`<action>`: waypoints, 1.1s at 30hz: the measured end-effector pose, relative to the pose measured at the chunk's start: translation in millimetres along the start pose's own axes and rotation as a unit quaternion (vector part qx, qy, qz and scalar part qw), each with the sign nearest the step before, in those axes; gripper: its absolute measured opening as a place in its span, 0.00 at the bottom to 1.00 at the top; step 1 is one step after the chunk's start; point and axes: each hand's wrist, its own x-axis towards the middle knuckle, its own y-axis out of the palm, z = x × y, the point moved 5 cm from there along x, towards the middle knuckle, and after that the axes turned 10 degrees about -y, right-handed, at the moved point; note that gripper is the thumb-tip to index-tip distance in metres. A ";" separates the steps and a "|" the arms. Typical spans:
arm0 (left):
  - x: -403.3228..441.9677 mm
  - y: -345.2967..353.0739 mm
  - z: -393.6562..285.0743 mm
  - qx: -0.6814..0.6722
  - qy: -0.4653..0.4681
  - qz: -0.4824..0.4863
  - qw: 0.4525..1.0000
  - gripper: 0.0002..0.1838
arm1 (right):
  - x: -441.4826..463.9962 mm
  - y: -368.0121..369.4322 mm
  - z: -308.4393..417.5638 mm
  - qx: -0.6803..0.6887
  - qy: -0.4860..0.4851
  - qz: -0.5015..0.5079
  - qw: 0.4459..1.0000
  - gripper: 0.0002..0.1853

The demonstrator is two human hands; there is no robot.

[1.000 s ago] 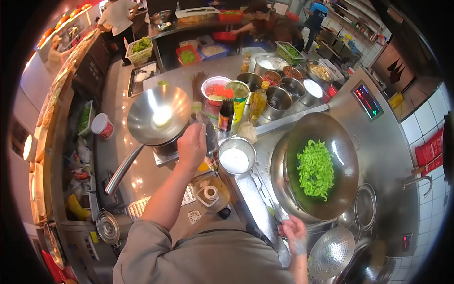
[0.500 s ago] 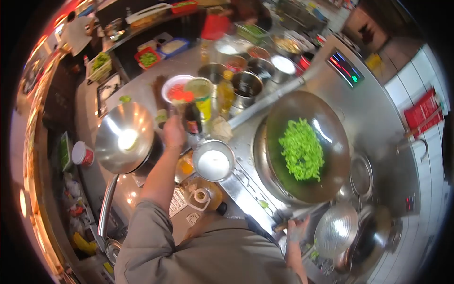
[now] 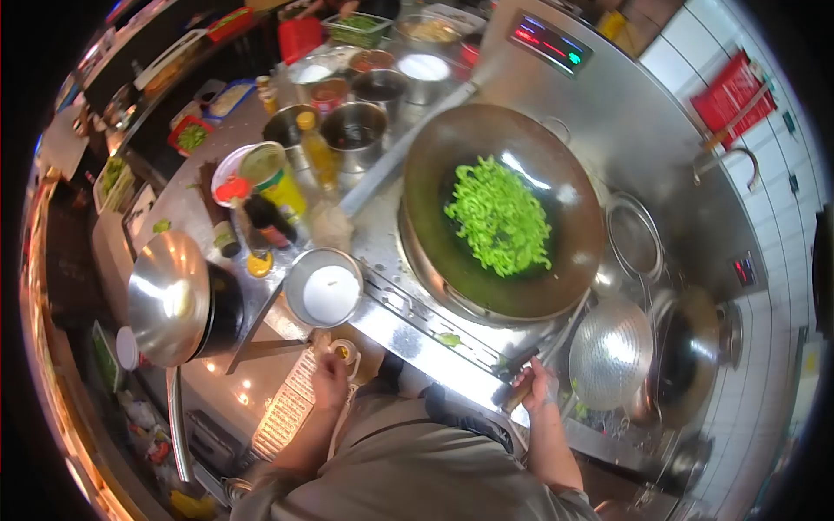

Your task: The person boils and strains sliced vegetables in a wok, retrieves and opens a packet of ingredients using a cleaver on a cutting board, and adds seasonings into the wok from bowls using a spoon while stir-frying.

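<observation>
My left hand (image 3: pixel 330 380) is low over the counter, fingers curled, right beside the neck of a plastic jug (image 3: pixel 344 351). Whether it holds anything is hidden. My right hand (image 3: pixel 537 386) is closed around a short wooden handle (image 3: pixel 516 398) at the stove's front edge; what the handle belongs to is unclear. Above it sits a large wok (image 3: pixel 569 252) holding bright green vegetable strips (image 3: pixel 499 217). Left of the wok stands a metal pot (image 3: pixel 300 282) with white contents. A dark bottle with a red cap (image 3: pixel 233 189) stands beyond my left hand.
A perforated ladle (image 3: pixel 611 354) and a round strainer (image 3: pixel 634 234) lie right of the wok. A shiny steel pan (image 3: pixel 169 300) is at the left. Metal pots (image 3: pixel 354 135) and an oil bottle (image 3: pixel 320 152) stand farther back. A person's hand shows at the far counter.
My left hand has drawn back from near the dark bottle toward my body, beside the jug. My right hand's fingers have closed around the wooden handle. The view has shifted.
</observation>
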 end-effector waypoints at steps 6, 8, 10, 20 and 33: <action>-36.9 155.0 40.0 0.188 0.037 0.366 0.911 0.21 | -18.1 -27.2 22.7 -0.084 -0.087 -0.054 0.991 0.09; -48.3 201.9 46.3 0.208 0.125 0.333 0.911 0.23 | -18.2 -43.4 29.2 -0.103 -0.087 -0.006 0.991 0.08; -62.1 247.3 57.7 0.194 0.192 0.309 0.911 0.23 | -19.2 -62.3 37.2 -0.135 -0.104 -0.001 0.985 0.07; -205.7 283.6 41.6 0.308 0.130 0.600 0.727 0.26 | -27.5 -114.0 54.1 -0.165 -0.118 0.029 0.979 0.06; -82.3 125.0 82.9 0.371 -0.024 0.267 0.889 0.25 | -27.9 42.0 63.2 -0.825 -0.234 0.113 0.502 0.22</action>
